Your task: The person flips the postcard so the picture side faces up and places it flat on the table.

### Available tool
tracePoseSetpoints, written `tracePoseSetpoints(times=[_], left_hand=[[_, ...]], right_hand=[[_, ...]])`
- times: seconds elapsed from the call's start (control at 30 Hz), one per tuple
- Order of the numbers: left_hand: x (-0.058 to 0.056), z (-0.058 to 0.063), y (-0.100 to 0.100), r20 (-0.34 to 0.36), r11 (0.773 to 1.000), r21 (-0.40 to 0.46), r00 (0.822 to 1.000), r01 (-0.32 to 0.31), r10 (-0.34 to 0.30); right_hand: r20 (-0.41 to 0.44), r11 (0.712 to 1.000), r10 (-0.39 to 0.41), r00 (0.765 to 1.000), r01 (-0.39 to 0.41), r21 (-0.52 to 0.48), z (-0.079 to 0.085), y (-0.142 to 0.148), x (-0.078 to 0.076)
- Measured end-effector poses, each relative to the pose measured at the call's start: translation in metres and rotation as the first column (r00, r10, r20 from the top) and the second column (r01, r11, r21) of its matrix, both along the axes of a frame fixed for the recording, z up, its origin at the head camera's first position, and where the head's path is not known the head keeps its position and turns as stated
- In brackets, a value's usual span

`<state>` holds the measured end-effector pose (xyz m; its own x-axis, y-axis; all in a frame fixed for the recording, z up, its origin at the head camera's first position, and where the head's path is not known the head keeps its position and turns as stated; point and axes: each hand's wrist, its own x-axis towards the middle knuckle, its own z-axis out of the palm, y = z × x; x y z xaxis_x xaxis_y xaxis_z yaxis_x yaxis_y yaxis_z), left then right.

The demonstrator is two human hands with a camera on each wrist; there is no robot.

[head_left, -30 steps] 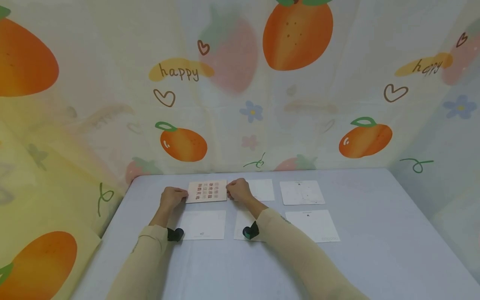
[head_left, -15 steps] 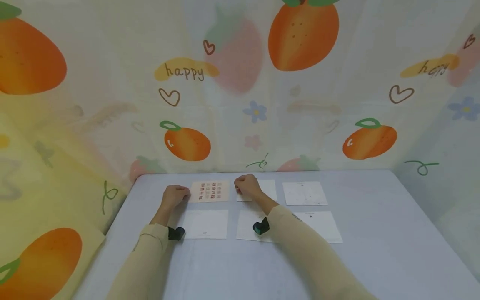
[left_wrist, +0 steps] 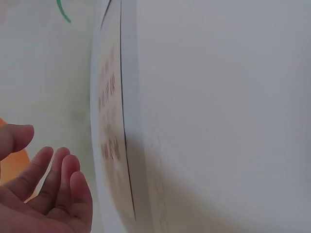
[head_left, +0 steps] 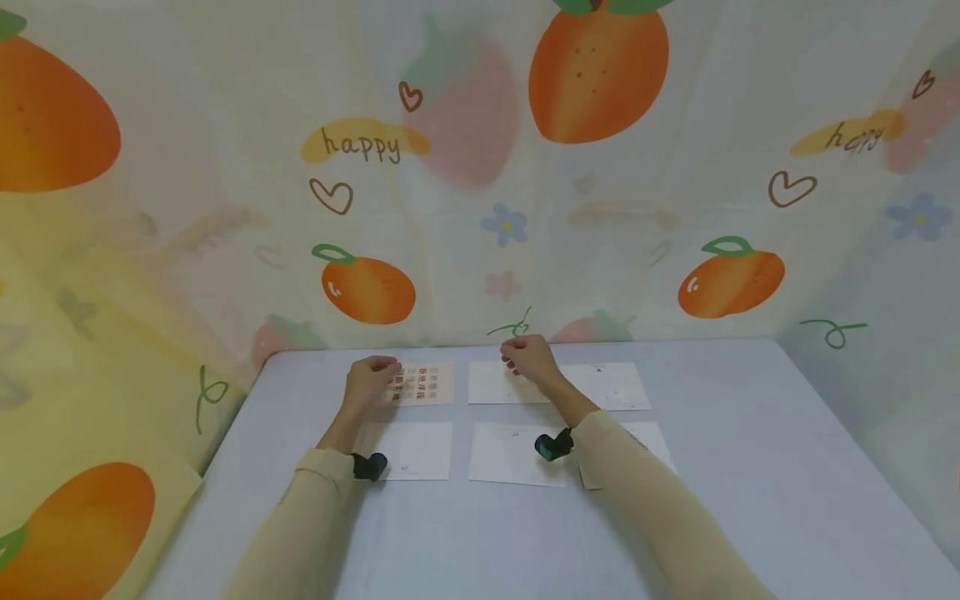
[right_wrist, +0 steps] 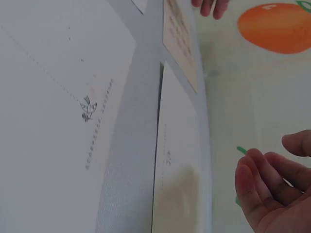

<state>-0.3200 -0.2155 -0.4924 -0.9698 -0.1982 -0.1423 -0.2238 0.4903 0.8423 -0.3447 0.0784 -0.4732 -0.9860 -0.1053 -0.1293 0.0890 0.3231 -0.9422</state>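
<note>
A cream card with rows of red and grey characters point(head_left: 429, 385) lies flat at the back left of the table. Above its left part hovers my left hand point(head_left: 369, 382); in the left wrist view the thumb is apart from the loosely bent fingers point(left_wrist: 62, 187), with nothing between them. My right hand point(head_left: 534, 362) hangs above a white card point(head_left: 491, 385) in the back row's middle. Its thumb and relaxed fingers point(right_wrist: 265, 179) also stand apart and hold nothing in the right wrist view.
Another white card point(head_left: 615, 387) lies at the back right. In front are a left card point(head_left: 416, 450), a middle card point(head_left: 510, 457) with a small printed drawing, and a right card point(head_left: 656, 437) partly behind my sleeve. A fruit-print curtain point(head_left: 457, 250) stands behind the table.
Both hands gripped the printed card's sides one second ago. The right let go and moved right over the middle card. The left let go, rising and shifting right above the printed card.
</note>
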Motion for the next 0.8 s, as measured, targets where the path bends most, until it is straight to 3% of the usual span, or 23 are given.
tracePoseSetpoints(times=[0.2,0.4,0.8], left_hand=[[0.003,0.006,0.028,-0.001,0.996,0.072,0.998,0.057,-0.057],[0.004,0.006,0.057,0.012,0.989,0.13,0.998,0.065,-0.067],[0.001,0.0,0.098,0.066,0.992,0.084,0.993,0.09,-0.096]], right_hand=[[-0.017,0.998,-0.017,1.0,0.018,0.062,0.004,0.023,0.005],[0.008,0.994,-0.041,0.999,0.04,0.1,0.003,0.042,0.008],[0.132,0.979,-0.093,0.987,0.066,0.194,-0.003,0.058,0.012]])
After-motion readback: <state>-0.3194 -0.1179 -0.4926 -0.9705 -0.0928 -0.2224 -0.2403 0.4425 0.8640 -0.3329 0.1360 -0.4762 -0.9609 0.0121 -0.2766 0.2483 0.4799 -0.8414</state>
